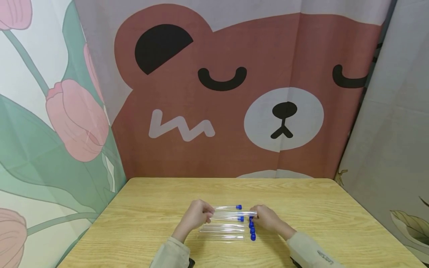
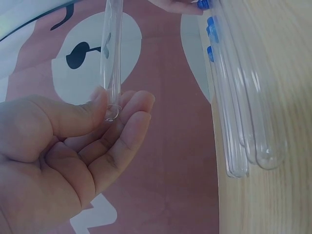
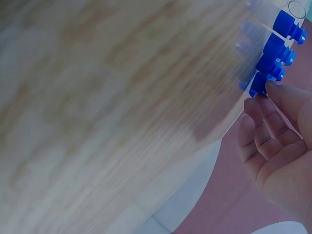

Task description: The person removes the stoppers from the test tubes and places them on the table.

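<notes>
My left hand (image 1: 197, 216) pinches a clear test tube (image 2: 112, 53) near its rounded end, thumb on one side and fingers on the other. The tube's far end points toward my right hand (image 1: 266, 217) and overlaps it in the head view. Thumb and fingertips of the right hand pinch a blue cap (image 3: 259, 85) at the end of a row. Several more blue caps (image 1: 253, 231) stand in that row near the table. Two test tubes with blue caps, one farther back (image 1: 225, 207) and one nearer (image 1: 224, 219), lie on either side of the held tube.
Several uncapped test tubes (image 1: 222, 228) lie side by side in front of the left hand, left of the caps. The wooden table (image 1: 151, 208) runs back to a curtain (image 1: 228, 149) printed with a bear. Patterned curtains hang at both sides.
</notes>
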